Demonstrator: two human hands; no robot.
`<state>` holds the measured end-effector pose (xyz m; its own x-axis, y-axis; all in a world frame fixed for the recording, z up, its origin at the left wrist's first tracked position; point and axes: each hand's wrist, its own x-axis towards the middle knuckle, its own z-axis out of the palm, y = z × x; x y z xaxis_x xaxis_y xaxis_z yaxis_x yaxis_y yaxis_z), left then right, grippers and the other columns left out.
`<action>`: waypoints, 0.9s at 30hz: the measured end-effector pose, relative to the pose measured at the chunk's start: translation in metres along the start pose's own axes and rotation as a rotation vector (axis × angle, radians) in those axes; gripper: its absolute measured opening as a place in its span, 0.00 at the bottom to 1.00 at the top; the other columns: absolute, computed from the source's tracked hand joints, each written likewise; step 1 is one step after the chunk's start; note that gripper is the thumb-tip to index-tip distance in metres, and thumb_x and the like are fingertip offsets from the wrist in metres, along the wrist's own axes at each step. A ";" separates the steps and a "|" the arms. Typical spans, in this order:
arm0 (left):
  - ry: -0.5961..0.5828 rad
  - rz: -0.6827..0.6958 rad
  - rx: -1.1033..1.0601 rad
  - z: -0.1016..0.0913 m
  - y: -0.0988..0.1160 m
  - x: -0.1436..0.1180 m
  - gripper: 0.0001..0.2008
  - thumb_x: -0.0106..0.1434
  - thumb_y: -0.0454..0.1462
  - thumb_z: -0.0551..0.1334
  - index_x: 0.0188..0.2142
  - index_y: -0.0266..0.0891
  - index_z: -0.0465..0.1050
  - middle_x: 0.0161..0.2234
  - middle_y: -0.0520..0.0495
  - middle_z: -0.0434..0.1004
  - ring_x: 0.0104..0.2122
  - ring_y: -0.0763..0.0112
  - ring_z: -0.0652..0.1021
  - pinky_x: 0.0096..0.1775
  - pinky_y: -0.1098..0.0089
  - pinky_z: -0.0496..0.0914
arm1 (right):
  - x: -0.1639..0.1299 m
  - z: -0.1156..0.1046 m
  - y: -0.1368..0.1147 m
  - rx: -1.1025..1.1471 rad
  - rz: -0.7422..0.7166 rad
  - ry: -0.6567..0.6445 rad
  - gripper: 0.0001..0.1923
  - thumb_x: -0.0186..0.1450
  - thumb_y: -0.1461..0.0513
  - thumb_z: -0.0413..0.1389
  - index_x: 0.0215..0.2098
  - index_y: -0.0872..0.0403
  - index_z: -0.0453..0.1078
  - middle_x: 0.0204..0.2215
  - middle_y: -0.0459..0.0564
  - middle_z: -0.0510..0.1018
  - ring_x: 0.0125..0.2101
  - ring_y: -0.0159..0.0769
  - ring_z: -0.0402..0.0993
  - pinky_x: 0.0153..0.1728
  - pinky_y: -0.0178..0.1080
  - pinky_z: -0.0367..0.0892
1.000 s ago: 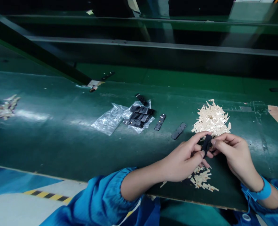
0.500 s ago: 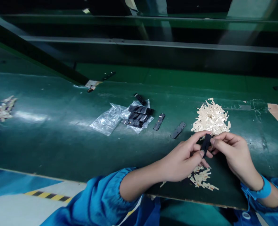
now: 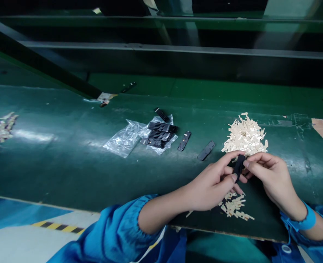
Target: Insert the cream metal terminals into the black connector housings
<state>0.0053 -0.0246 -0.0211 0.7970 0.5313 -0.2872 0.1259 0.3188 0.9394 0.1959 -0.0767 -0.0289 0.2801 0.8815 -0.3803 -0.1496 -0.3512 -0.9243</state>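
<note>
Both hands pinch one small black plastic part [image 3: 238, 167] above the dark green bench [image 3: 68, 160]. My left hand [image 3: 213, 184] grips its lower end between thumb and fingers. My right hand [image 3: 270, 177] holds its upper end with the fingertips. Just behind the hands lies a heap of small cream-coloured pieces [image 3: 245, 134]. A smaller scatter of the same cream pieces [image 3: 235, 208] lies under my left hand near the bench's front edge. Both arms wear blue sleeves.
Two loose black parts [image 3: 206, 151] [image 3: 184, 141] lie left of the heap. Further left a clear plastic bag [image 3: 128, 137] holds a stack of black parts [image 3: 160, 134]. Pale scraps [image 3: 1, 128] sit at far left. A metal rail [image 3: 177, 49] runs behind.
The hands stay together on the black part with only slight finger shifts. The view has drifted a little.
</note>
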 end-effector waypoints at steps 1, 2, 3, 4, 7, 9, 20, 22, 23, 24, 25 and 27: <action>0.000 -0.003 0.005 0.000 0.000 0.000 0.29 0.72 0.30 0.52 0.71 0.43 0.52 0.40 0.45 0.80 0.37 0.62 0.86 0.42 0.61 0.80 | 0.000 0.000 0.000 0.005 0.003 -0.001 0.06 0.54 0.60 0.70 0.25 0.52 0.79 0.19 0.46 0.81 0.17 0.34 0.76 0.20 0.35 0.72; 0.001 -0.007 0.011 0.000 0.001 0.000 0.29 0.72 0.30 0.52 0.71 0.43 0.52 0.40 0.44 0.80 0.37 0.61 0.86 0.42 0.61 0.80 | 0.000 0.000 -0.001 0.011 0.007 -0.003 0.06 0.54 0.60 0.70 0.25 0.52 0.79 0.19 0.46 0.80 0.17 0.34 0.76 0.20 0.35 0.72; 0.002 -0.012 0.016 0.000 0.002 0.000 0.29 0.72 0.30 0.52 0.71 0.43 0.52 0.41 0.44 0.80 0.37 0.61 0.86 0.41 0.60 0.80 | -0.001 0.001 -0.001 0.015 0.012 -0.007 0.06 0.54 0.60 0.70 0.25 0.52 0.79 0.18 0.46 0.80 0.17 0.34 0.76 0.20 0.35 0.72; 0.005 -0.016 0.016 0.000 0.002 0.000 0.29 0.72 0.30 0.52 0.71 0.42 0.52 0.41 0.44 0.80 0.37 0.61 0.86 0.42 0.60 0.80 | -0.001 0.001 -0.002 0.017 0.017 -0.010 0.06 0.54 0.59 0.70 0.25 0.52 0.79 0.18 0.46 0.80 0.17 0.35 0.76 0.21 0.35 0.72; 0.004 -0.022 0.004 0.001 0.004 0.000 0.28 0.73 0.31 0.52 0.70 0.42 0.52 0.42 0.43 0.80 0.36 0.62 0.86 0.42 0.61 0.80 | -0.002 0.001 -0.003 0.010 0.025 -0.008 0.07 0.54 0.59 0.70 0.25 0.52 0.79 0.18 0.47 0.80 0.18 0.36 0.77 0.21 0.36 0.72; 0.006 -0.014 -0.001 0.002 0.003 0.000 0.28 0.73 0.31 0.52 0.70 0.42 0.53 0.42 0.43 0.80 0.36 0.63 0.86 0.42 0.61 0.80 | -0.002 0.002 -0.003 0.004 0.020 -0.004 0.07 0.54 0.58 0.70 0.25 0.52 0.79 0.17 0.47 0.80 0.17 0.36 0.76 0.21 0.37 0.72; 0.004 -0.025 0.012 0.001 0.002 0.001 0.28 0.72 0.30 0.52 0.70 0.43 0.53 0.42 0.43 0.80 0.36 0.60 0.86 0.42 0.59 0.80 | -0.002 0.002 -0.001 0.025 0.049 0.010 0.07 0.54 0.59 0.71 0.24 0.52 0.80 0.18 0.47 0.80 0.18 0.34 0.76 0.21 0.35 0.71; 0.003 -0.024 0.011 0.001 0.002 0.001 0.28 0.72 0.31 0.52 0.70 0.43 0.53 0.41 0.43 0.80 0.36 0.60 0.86 0.42 0.58 0.80 | -0.002 0.002 -0.002 0.033 0.056 0.016 0.07 0.53 0.59 0.71 0.23 0.52 0.80 0.17 0.47 0.80 0.17 0.34 0.76 0.21 0.35 0.71; 0.003 -0.023 0.008 0.001 0.002 0.001 0.28 0.73 0.31 0.52 0.70 0.43 0.53 0.41 0.43 0.80 0.36 0.60 0.86 0.43 0.58 0.80 | -0.002 0.002 -0.002 0.037 0.062 0.014 0.07 0.53 0.59 0.71 0.23 0.52 0.80 0.17 0.47 0.80 0.17 0.34 0.75 0.21 0.35 0.71; 0.003 -0.021 0.004 0.001 0.002 0.001 0.28 0.73 0.31 0.52 0.70 0.43 0.53 0.42 0.43 0.80 0.36 0.60 0.86 0.42 0.58 0.80 | -0.002 0.002 -0.002 0.043 0.070 0.009 0.07 0.53 0.59 0.71 0.23 0.52 0.80 0.18 0.47 0.80 0.17 0.33 0.75 0.22 0.35 0.71; 0.003 -0.019 0.002 0.002 0.002 0.000 0.28 0.73 0.31 0.52 0.70 0.43 0.53 0.42 0.43 0.80 0.36 0.61 0.86 0.42 0.59 0.80 | -0.001 0.002 -0.002 0.049 0.079 0.004 0.07 0.53 0.59 0.71 0.23 0.52 0.80 0.18 0.46 0.80 0.17 0.33 0.75 0.22 0.35 0.71; 0.003 -0.012 -0.002 0.002 0.002 0.000 0.28 0.73 0.31 0.52 0.70 0.42 0.52 0.42 0.43 0.80 0.36 0.62 0.86 0.42 0.61 0.80 | -0.001 0.002 -0.003 0.061 0.097 -0.005 0.08 0.52 0.58 0.71 0.23 0.52 0.80 0.18 0.46 0.80 0.17 0.33 0.75 0.22 0.35 0.71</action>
<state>0.0064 -0.0254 -0.0185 0.7937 0.5295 -0.2993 0.1349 0.3265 0.9355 0.1945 -0.0759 -0.0261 0.2565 0.8458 -0.4678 -0.2333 -0.4155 -0.8792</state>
